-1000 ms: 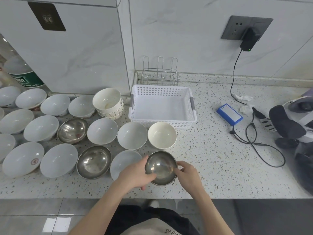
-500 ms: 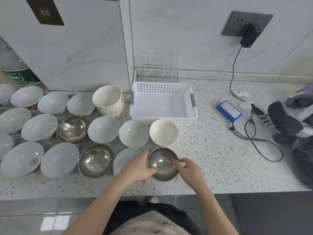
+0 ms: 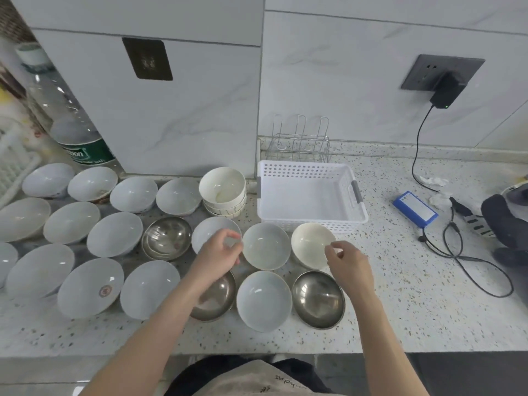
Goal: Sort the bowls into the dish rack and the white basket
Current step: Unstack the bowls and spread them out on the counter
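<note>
Many white bowls and three steel bowls stand on the speckled counter. One steel bowl (image 3: 318, 298) sits near the front edge with no hand on it. My left hand (image 3: 217, 252) hovers with loosely curled fingers over a white bowl (image 3: 211, 227), beside another white bowl (image 3: 265, 245), and holds nothing. My right hand (image 3: 345, 261) hangs at the right rim of a cream bowl (image 3: 310, 244), also holding nothing. A second steel bowl (image 3: 214, 298) is partly hidden under my left forearm. Behind them the white basket (image 3: 303, 170) holds nothing, and the wire dish rack (image 3: 298, 144) stands against the wall.
A stack of cream bowls (image 3: 223, 190) stands left of the basket. A third steel bowl (image 3: 167, 237) sits among the white ones. To the right lie a blue box (image 3: 415, 208), a black cable (image 3: 471, 264) and a dark device (image 3: 508, 221). A bottle (image 3: 83, 147) stands at the back left.
Both hands have let go of the steel bowl, which now rests on the counter. They have moved away from me to the row of bowls behind it.
</note>
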